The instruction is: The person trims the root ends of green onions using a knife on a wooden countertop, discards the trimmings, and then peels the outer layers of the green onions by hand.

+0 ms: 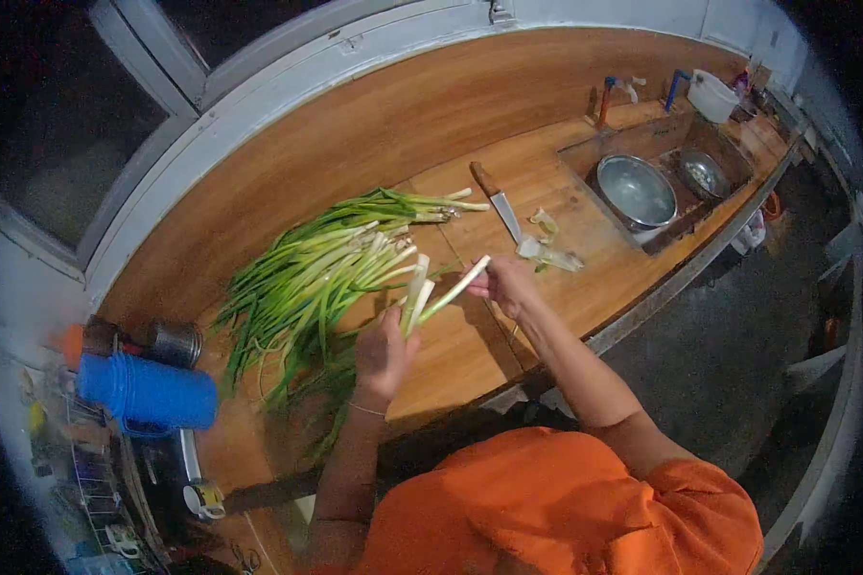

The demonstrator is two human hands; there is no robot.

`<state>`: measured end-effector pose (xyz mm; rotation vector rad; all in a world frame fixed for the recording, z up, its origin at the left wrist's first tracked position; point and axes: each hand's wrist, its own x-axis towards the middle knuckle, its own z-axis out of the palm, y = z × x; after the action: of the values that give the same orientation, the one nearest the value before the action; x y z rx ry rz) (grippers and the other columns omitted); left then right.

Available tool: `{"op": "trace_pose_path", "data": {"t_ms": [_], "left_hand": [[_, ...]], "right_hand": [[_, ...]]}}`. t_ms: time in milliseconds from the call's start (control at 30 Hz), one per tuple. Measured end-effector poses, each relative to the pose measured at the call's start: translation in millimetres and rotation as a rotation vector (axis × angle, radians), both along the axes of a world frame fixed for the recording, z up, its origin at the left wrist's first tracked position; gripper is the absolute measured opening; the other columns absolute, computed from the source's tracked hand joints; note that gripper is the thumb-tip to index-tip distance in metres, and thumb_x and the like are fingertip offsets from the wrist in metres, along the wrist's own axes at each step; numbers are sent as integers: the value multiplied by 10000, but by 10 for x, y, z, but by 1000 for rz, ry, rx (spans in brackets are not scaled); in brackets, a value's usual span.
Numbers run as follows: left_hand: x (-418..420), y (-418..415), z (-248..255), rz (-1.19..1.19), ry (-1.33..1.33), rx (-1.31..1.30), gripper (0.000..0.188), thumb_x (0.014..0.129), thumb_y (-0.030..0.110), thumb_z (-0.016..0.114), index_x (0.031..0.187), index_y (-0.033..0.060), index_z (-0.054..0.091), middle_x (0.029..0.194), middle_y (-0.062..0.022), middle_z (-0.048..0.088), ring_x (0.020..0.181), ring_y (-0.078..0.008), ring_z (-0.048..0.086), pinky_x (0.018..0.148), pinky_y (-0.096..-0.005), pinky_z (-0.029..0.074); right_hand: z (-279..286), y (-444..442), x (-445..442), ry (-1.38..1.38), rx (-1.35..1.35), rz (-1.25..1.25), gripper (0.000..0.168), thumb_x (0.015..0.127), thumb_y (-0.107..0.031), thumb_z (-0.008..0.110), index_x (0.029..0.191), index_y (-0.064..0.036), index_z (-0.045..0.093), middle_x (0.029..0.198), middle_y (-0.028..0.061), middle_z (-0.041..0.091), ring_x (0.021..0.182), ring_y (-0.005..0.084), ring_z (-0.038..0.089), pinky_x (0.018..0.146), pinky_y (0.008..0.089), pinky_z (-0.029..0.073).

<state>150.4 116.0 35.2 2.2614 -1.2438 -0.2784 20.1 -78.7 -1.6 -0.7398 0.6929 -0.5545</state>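
My left hand [385,352] grips several green onion stalks [416,291], their pale ends pointing up and their green leaves trailing below. One white stalk [457,287] slants out of this bunch to my right hand [507,286], whose fingers hold it close to its tip. Beyond the left hand a large pile of green onions [323,266] lies on the wooden counter, white ends facing right. A kitchen knife [498,203] with a wooden handle rests past my right hand, blade towards me. Near its tip lie pale onion peelings [554,255].
At the right, a sink [737,169] holds a metal basin [636,192] and a smaller metal bowl [703,175]. Two taps [607,100] rise behind it, beside a white plastic container [713,97]. Stacked blue buckets [147,392] and a mug [203,501] are at the left.
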Motion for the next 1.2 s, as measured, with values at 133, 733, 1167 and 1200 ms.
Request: {"op": "trace_pose_path", "data": {"t_ms": [133, 733, 1167, 1200], "left_hand": [[80, 16, 63, -53, 85, -114, 364, 701, 236, 693, 960, 14, 568, 804, -198, 618, 745, -380, 608, 672, -421, 490], [228, -41, 54, -153, 383, -117, 264, 689, 215, 741, 847, 37, 628, 735, -78, 632, 667, -182, 601, 640, -324, 480], [484, -220, -144, -146, 904, -52, 254, 694, 144, 749, 877, 28, 617, 774, -32, 610, 687, -139, 567, 645, -291, 454], [469, -242, -121, -131, 896, -30, 252, 695, 143, 747, 877, 29, 616, 777, -32, 611, 691, -140, 568, 645, -291, 453]], "right_hand": [[-21, -7, 22, -134, 36, 11, 199, 880, -160, 504, 992, -1, 546, 969, 169, 626, 864, 251, 642, 732, 349, 553], [47, 45, 14, -159, -68, -176, 185, 869, -119, 509, 977, 28, 537, 879, 124, 608, 784, 229, 633, 703, 341, 552], [219, 168, -19, -267, -69, -193, 183, 883, -140, 555, 971, 21, 550, 853, 102, 612, 719, 182, 618, 674, 297, 541], [266, 191, -22, -249, -59, -225, 182, 883, -135, 554, 965, 27, 540, 856, 111, 602, 705, 186, 611, 656, 292, 534]]}}
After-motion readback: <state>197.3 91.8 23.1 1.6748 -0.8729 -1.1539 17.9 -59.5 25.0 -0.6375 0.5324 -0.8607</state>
